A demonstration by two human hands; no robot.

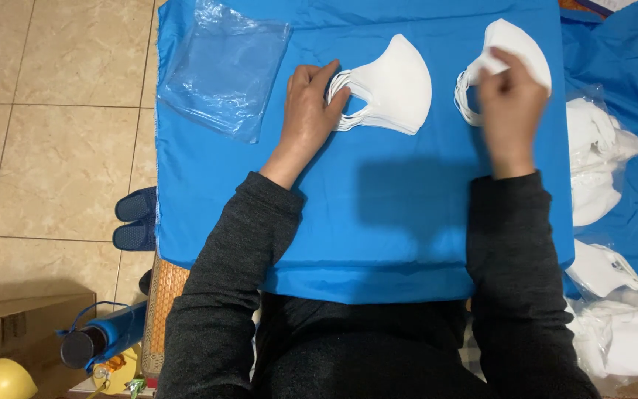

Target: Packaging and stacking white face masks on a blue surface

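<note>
Fingers (331,80) of the left hand (309,103) lie flat and loosely spread, pressing on the ear loops of a stack of white masks (391,87); those of the right hand (509,96) are pinched on the edge of a single white mask (517,41) lifted slightly above a second small stack whose loops show just left of that hand.

Largest of all is the blue cloth (400,214) spread over the counter, and both stacks rest on its far half, near each other but apart. Dark grey sleeves (241,244) reach across it from below. Beige floor tiles (53,133) fill the left side. Right of the cloth, heaps of more white masks in clear plastic (607,170) lie beside the right arm. An empty clear plastic bag (223,66) sits flat at the cloth's far left corner, well apart from the left hand. Dark blue slippers (136,218) stand on the floor touching the cloth's left edge. Lower left, a blue bottle with a black cap (101,340) lies near a yellow round object (5,380).
</note>
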